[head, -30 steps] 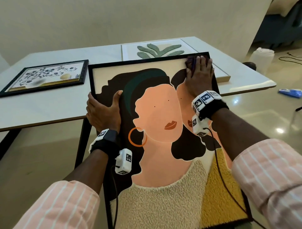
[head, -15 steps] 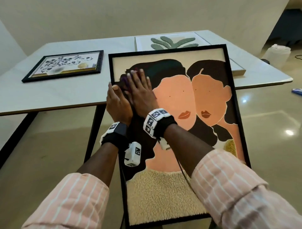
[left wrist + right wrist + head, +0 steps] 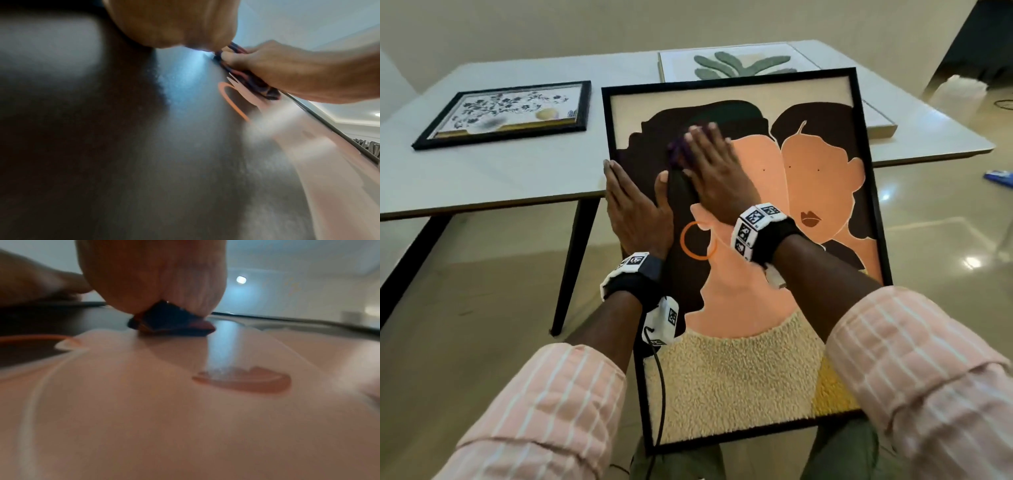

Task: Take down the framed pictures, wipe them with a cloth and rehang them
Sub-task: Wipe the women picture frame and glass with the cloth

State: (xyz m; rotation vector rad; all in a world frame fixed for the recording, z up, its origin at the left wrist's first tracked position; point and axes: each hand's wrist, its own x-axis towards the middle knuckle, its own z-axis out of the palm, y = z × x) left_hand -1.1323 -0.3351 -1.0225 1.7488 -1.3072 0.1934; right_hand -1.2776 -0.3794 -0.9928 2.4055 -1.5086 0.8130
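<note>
Head view: your portrait (image 3: pixel 822 192) stands tilted, long axis running near to far, its near end low by your lap and its far end leaning on the table (image 3: pixel 517 178) edge, picture side up. Your right hand (image 3: pixel 717 173) lies flat, fingers straight, pressing the cloth (image 3: pixel 677 150) on the glass at the upper left. Your left hand (image 3: pixel 635 214) grips the left frame edge, thumb on the front. Two more pictures lie flat on the table: a floral (image 3: pixel 512 113) at far left and a leaf (image 3: pixel 743 65) behind the portrait.
</note>
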